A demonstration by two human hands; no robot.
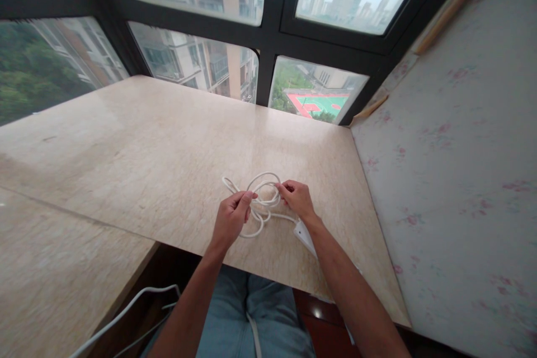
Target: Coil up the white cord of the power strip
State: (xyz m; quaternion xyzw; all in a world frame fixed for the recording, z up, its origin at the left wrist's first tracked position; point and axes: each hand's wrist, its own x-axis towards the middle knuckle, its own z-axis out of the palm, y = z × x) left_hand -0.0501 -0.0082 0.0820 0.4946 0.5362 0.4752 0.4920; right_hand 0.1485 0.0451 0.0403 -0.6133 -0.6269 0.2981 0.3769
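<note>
A white cable (pixel 268 174) lies in loose loops on the marble-patterned sill, between my two hands. My left hand (pixel 235 213) pinches the loops on their left side, thumb on top. On the right side of the same loops, my right hand (pixel 294 197) grips the cable between thumb and fingertips. From the coil the cable runs right to a white power strip (pixel 302 235), which lies on the sill partly hidden under my right forearm. One end loop sticks out beyond my left hand.
The stone sill (pixel 168 145) meets dark-framed windows (pixel 268 39) at the back and a flower-patterned wall (pixel 453 179) at the right. Another white cord (pixel 138 293) hangs at the lower left, by a dark gap under the sill's front edge. My legs (pixel 251 313) are close below.
</note>
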